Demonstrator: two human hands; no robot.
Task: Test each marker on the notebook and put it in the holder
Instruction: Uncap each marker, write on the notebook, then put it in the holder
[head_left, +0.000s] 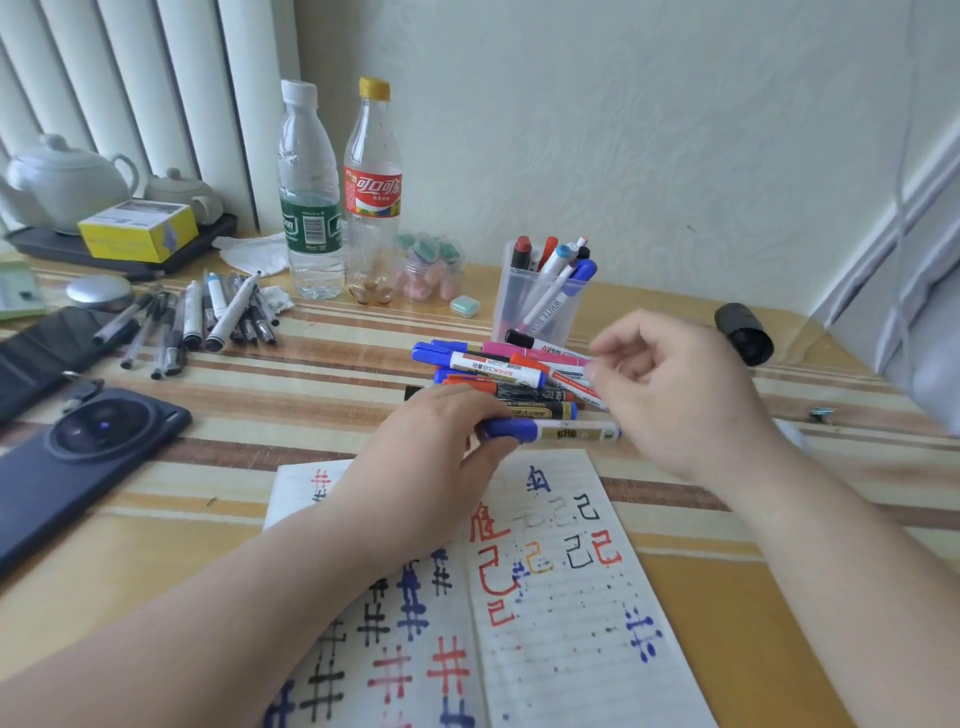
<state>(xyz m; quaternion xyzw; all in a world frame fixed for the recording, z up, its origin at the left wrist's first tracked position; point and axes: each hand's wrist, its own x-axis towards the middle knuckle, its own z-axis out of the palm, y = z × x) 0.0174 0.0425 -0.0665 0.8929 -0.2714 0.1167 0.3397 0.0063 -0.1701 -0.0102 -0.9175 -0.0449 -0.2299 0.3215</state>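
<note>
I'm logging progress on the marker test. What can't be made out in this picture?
Head view:
- right hand: motion-blurred; whether it pinches anything is unclear.
- blue-capped white marker: cap end partly covered by the gripping left hand.
- pile of coloured markers: lower ones hidden by upper ones.
- open lined notebook: bottom cut off by the frame edge.

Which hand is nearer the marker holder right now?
Right. The right hand is just in front and right of the holder; the left hand is nearer the notebook, gripping a blue-capped marker.
</note>
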